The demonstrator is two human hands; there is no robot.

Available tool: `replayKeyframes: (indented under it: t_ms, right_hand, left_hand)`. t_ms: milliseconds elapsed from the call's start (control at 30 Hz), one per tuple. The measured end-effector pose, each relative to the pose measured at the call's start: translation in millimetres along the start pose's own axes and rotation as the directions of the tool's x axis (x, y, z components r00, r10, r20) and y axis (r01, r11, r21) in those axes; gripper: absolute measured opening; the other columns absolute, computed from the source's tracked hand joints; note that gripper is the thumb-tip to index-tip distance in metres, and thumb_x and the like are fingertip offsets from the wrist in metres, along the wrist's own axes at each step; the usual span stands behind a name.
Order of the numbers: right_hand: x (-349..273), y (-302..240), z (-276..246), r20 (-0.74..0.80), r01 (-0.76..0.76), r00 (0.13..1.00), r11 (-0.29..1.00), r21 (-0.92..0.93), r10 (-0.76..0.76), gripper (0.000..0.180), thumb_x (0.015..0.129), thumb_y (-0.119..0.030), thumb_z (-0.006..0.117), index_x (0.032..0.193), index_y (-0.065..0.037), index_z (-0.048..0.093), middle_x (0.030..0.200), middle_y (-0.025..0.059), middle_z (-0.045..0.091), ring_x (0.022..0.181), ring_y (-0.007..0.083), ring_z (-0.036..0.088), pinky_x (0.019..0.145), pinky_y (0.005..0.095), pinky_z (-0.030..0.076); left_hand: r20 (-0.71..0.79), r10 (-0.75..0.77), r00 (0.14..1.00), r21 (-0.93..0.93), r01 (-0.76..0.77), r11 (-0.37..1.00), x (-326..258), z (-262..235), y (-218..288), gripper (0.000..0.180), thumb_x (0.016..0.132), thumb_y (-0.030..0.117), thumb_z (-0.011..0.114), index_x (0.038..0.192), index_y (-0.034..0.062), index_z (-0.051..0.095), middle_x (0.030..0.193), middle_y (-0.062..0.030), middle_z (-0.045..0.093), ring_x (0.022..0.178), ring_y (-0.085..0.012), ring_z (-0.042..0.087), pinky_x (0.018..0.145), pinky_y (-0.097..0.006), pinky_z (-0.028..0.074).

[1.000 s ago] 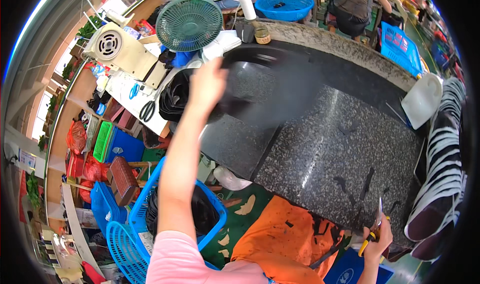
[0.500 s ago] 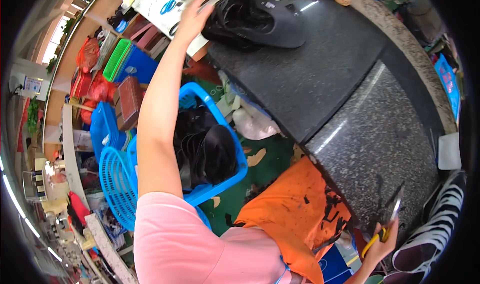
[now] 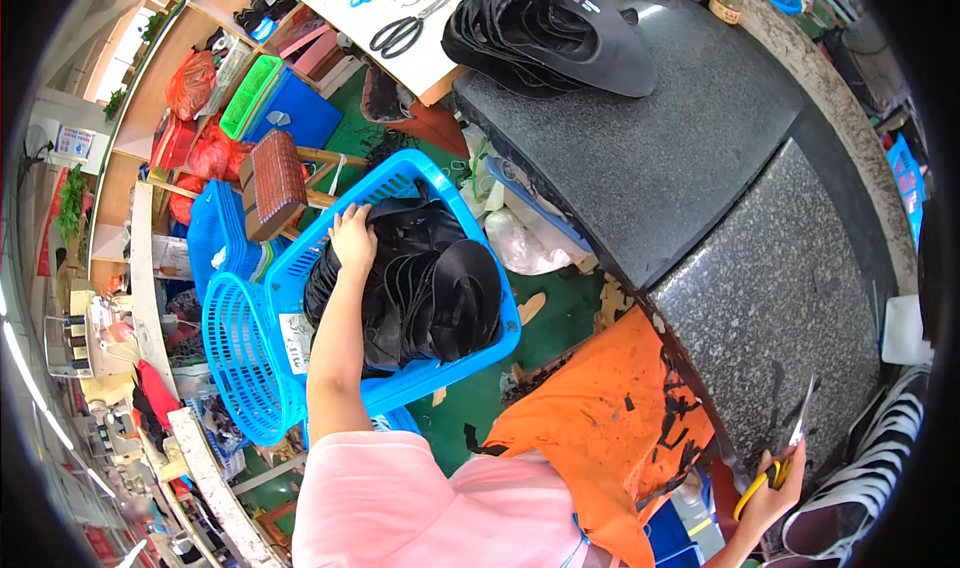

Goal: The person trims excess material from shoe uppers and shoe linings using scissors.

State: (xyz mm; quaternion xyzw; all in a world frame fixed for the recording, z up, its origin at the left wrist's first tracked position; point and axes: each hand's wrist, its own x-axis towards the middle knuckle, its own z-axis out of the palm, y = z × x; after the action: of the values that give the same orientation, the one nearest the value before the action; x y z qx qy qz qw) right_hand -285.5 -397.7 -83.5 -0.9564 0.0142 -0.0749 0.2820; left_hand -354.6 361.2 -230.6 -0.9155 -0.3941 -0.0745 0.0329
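My left hand [image 3: 353,240] reaches into a blue plastic basket [image 3: 508,340] and rests on black pieces [image 3: 420,288] stacked there, which look like shoe uppers. Its fingers are slightly spread over the pieces at the basket's left side; their tips are partly hidden. At the lower right, my right hand [image 3: 775,493] holds yellow-handled scissors [image 3: 800,426], blades pointing up and away, beside the speckled stone worktop [image 3: 770,298]. Another stack of the black pieces [image 3: 550,38] lies at the far end of the dark work surface [image 3: 640,168].
Larger black-handled scissors [image 3: 400,36] lie on a white table [image 3: 350,13] at the far left. An orange cloth [image 3: 590,408] with black scraps spreads over my lap. A second blue basket [image 3: 245,358] stands to the left. Striped black-and-white rolls [image 3: 860,478] stand at the right.
My left hand has come back from the stack on the far work surface, down onto the black pieces in the basket. My right hand still holds the scissors in nearly the same spot.
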Motion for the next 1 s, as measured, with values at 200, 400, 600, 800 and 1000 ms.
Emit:
replayKeyframes:
  t_ms: [200, 400, 600, 800, 1000]
  right_hand:
    - [-2, -2, 1, -0.047, 0.103, 0.993, 0.994, -0.043, -0.105, 0.054, 0.082, 0.011, 0.067, 0.134, 0.005, 0.053, 0.123, 0.0164, 0.063, 0.108, 0.0203, 0.060, 0.095, 0.0308, 0.045]
    - [1, -1, 4, -0.010, 0.042, 0.999, 0.996, 0.073, -0.041, 0.054, 0.082, 0.011, 0.067, 0.134, 0.006, 0.052, 0.124, 0.0161, 0.063, 0.110, 0.0190, 0.059, 0.097, 0.0306, 0.044]
    - [-3, 6, -1, 0.019, -0.072, 0.997, 0.996, 0.049, 0.071, 0.055, 0.082, 0.011, 0.067, 0.134, 0.004, 0.052, 0.121, 0.0150, 0.064, 0.105, 0.0191, 0.060, 0.093, 0.0301, 0.045]
    - [-2, 1, 3, 0.014, 0.039, 0.999, 0.999, 0.013, -0.039, 0.054, 0.081, 0.010, 0.067, 0.133, 0.004, 0.053, 0.119, 0.0160, 0.064, 0.103, 0.0199, 0.060, 0.092, 0.0305, 0.046]
    - [-5, 13, 2, -0.012, -0.013, 1.000, 0.996, 0.094, 0.014, 0.055, 0.081, 0.012, 0.067, 0.133, 0.006, 0.052, 0.120, 0.0187, 0.064, 0.107, 0.0219, 0.061, 0.094, 0.0317, 0.046]
  left_hand:
    - [-0.232, 0.157, 0.960, 0.170, -0.119, 0.978, -21, -23, 16, 0.039, 0.082, 0.015, 0.068, 0.121, 0.0208, 0.065, 0.141, -0.0074, 0.052, 0.135, -0.0370, 0.040, 0.111, -0.067, 0.017]
    - [-0.102, -0.221, 0.970, -0.468, 0.149, 0.871, 7, -16, -47, 0.040, 0.082, 0.022, 0.069, 0.122, 0.0193, 0.066, 0.129, -0.0094, 0.062, 0.121, -0.0318, 0.057, 0.107, -0.061, 0.032]
    - [-0.042, -0.111, 0.993, 0.217, 0.117, 0.969, 7, -79, -9, 0.039, 0.078, 0.034, 0.076, 0.113, 0.0186, 0.072, 0.131, -0.0126, 0.058, 0.126, -0.0347, 0.049, 0.104, -0.057, 0.035]
    - [0.066, -0.369, 0.927, -0.468, 0.356, 0.809, 29, -9, -49, 0.037, 0.071, 0.016, 0.078, 0.106, 0.0060, 0.074, 0.094, -0.0170, 0.072, 0.088, -0.0283, 0.069, 0.083, -0.038, 0.052]
    - [0.187, -0.349, 0.918, -0.973, 0.222, 0.062, 13, -21, -80, 0.034, 0.080, -0.003, 0.072, 0.113, -0.0031, 0.068, 0.103, -0.0080, 0.070, 0.087, -0.0164, 0.066, 0.080, -0.028, 0.051]
